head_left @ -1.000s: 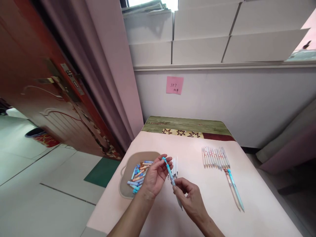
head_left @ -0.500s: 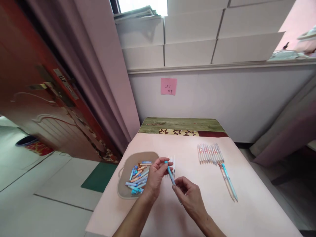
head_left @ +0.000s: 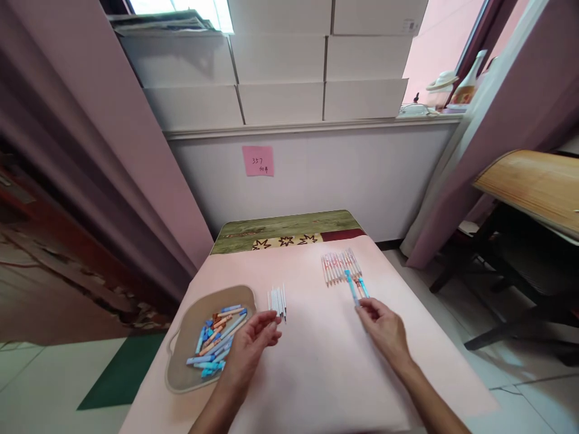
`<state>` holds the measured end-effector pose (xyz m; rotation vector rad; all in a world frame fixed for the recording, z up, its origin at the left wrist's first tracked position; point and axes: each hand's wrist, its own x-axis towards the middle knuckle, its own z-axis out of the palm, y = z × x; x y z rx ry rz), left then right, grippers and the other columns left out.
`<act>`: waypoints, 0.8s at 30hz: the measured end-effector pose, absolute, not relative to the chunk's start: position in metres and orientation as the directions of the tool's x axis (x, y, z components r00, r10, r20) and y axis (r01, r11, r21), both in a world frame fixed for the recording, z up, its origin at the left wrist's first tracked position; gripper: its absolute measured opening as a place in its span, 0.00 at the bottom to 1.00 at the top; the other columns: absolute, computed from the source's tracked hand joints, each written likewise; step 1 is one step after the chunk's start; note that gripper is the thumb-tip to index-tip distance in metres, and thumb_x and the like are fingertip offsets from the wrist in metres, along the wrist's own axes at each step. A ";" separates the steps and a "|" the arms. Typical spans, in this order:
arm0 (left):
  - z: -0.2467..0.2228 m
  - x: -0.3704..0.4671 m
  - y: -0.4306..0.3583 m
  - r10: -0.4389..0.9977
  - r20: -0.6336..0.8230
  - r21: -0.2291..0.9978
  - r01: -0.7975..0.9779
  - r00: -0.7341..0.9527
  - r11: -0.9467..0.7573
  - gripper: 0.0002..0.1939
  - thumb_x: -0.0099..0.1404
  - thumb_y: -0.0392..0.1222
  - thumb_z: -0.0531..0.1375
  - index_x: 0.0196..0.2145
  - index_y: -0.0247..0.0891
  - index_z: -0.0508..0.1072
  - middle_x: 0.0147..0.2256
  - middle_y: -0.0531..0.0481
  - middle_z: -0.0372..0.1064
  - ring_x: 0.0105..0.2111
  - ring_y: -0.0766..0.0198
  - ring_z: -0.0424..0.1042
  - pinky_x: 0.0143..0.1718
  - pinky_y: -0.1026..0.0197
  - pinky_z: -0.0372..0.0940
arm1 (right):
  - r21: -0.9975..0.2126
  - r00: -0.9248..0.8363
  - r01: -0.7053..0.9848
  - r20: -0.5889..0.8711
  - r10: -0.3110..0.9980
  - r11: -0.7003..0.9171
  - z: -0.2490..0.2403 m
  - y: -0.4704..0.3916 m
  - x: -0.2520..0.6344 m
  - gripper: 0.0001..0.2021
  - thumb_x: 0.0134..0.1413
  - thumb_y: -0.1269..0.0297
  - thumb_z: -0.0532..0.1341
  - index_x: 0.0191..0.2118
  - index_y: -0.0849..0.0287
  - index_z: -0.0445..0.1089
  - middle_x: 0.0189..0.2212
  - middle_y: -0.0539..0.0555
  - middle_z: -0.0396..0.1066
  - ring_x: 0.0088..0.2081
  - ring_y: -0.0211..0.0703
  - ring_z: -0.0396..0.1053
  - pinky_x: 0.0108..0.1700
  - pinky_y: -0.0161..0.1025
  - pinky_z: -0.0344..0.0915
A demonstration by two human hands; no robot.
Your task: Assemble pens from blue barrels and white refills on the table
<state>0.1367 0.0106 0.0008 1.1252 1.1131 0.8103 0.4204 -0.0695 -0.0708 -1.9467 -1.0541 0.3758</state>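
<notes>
pen pinched in right hand (palm down)

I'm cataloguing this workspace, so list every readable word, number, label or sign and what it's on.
"357": handwritten on the pink note on the wall.
Below it, same note: more handwriting, too small to read surely.
White box, upper right: small printed label, unreadable.
Bottle, upper right: any wording too blurred.
Row of pens: any lettering too small.

The right hand holds a blue pen near other pens.
</notes>
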 end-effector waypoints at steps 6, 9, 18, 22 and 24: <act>-0.001 0.108 0.011 0.941 -0.304 0.952 0.014 0.148 0.305 0.24 0.46 0.53 0.69 0.37 0.35 0.76 0.36 0.42 0.76 0.29 0.63 0.73 0.34 0.62 0.68 | -0.486 0.726 0.576 -0.067 0.685 -0.658 -0.084 -0.070 0.487 0.15 0.49 0.51 0.55 0.36 0.50 0.76 0.29 0.52 0.76 0.32 0.48 0.72 0.29 0.37 0.58; -0.004 0.094 0.015 0.943 -0.314 0.948 -0.011 0.109 0.317 0.24 0.45 0.52 0.70 0.37 0.34 0.76 0.36 0.42 0.77 0.29 0.63 0.74 0.33 0.62 0.69 | -0.420 0.723 0.584 -0.119 0.680 -0.694 -0.090 -0.062 0.490 0.16 0.48 0.52 0.55 0.36 0.51 0.77 0.29 0.54 0.76 0.34 0.50 0.72 0.30 0.38 0.58; 0.007 0.027 0.034 0.955 -0.238 0.971 -0.057 -0.175 0.232 0.24 0.45 0.50 0.70 0.37 0.33 0.75 0.33 0.45 0.77 0.27 0.63 0.73 0.32 0.61 0.70 | -0.362 0.660 0.661 -0.135 0.739 -0.657 -0.103 -0.062 0.496 0.21 0.49 0.48 0.53 0.40 0.49 0.77 0.33 0.57 0.77 0.35 0.56 0.73 0.29 0.42 0.60; 0.014 -0.005 0.043 0.953 -0.125 0.991 0.013 -0.276 0.134 0.25 0.46 0.52 0.69 0.37 0.32 0.74 0.34 0.44 0.76 0.27 0.65 0.72 0.33 0.61 0.68 | -0.322 0.663 0.667 -0.155 0.733 -0.672 -0.111 -0.064 0.498 0.21 0.48 0.45 0.54 0.41 0.47 0.77 0.33 0.58 0.77 0.33 0.60 0.73 0.28 0.45 0.61; 0.015 -0.021 0.046 0.946 -0.078 0.993 0.055 -0.313 0.101 0.25 0.47 0.53 0.68 0.37 0.32 0.74 0.34 0.44 0.75 0.28 0.65 0.71 0.34 0.61 0.67 | -0.306 0.668 0.664 -0.167 0.725 -0.682 -0.110 -0.064 0.497 0.20 0.47 0.45 0.54 0.40 0.46 0.77 0.31 0.59 0.77 0.32 0.61 0.73 0.28 0.46 0.62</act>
